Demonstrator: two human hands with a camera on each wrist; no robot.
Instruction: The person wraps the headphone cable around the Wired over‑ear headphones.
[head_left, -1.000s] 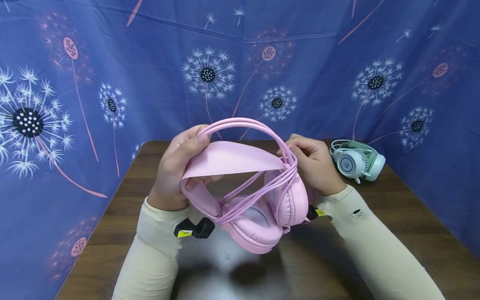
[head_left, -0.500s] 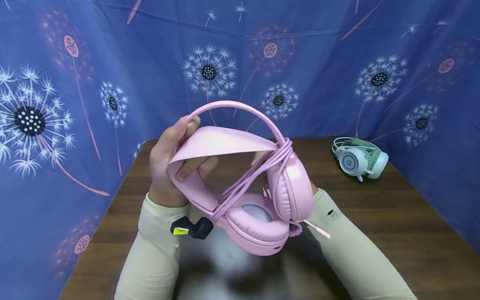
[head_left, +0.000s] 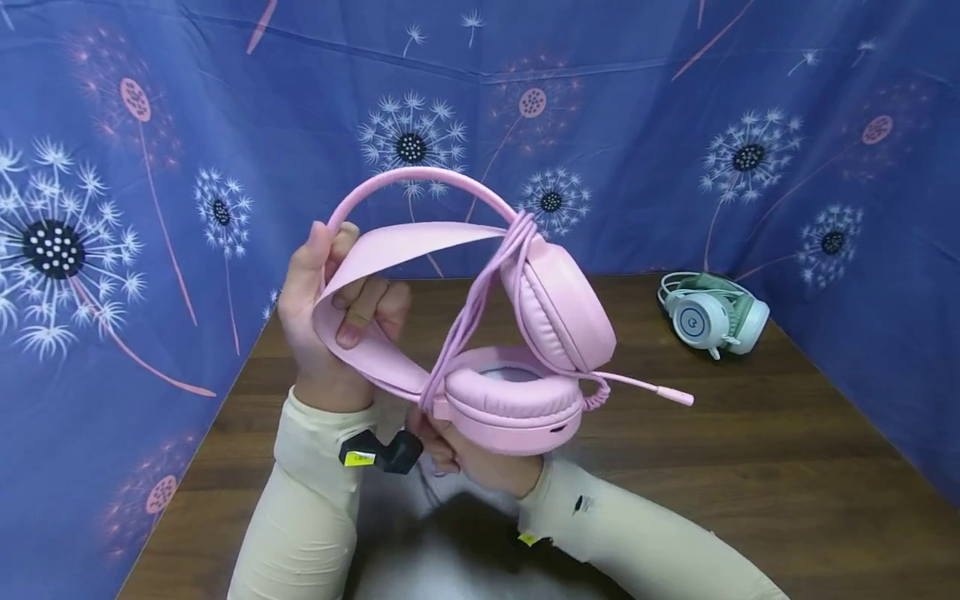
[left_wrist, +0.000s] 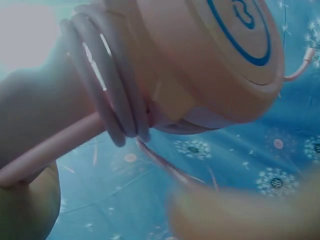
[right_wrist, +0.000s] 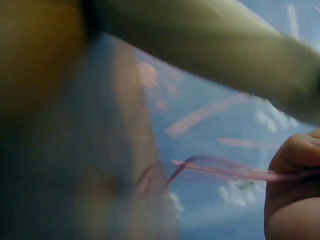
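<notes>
In the head view, a pink headset (head_left: 517, 400) is held up over the table. My left hand (head_left: 307, 325) grips its two-layer headband, thumb by the outer arch and fingers curled inside the soft inner band. A thin pink cable (head_left: 472, 308) is wound in several turns across the headset from one headband end to the other. Its microphone (head_left: 675, 395) sticks out to the right. My right hand (head_left: 483, 460) is under the lower ear cup, partly hidden by it. The right wrist view shows its fingers pinching the loose cable (right_wrist: 255, 175).
A mint-green and white headset (head_left: 712, 317) lies at the table's back right corner. The brown wooden table (head_left: 750, 467) spreads below both hands. A blue cloth with dandelion prints (head_left: 480, 83) hangs behind and at the sides.
My right hand has moved from behind the right ear cup to beneath the lower one, bringing the cable around. The pink headset has risen and tilted, and its microphone now points out right.
</notes>
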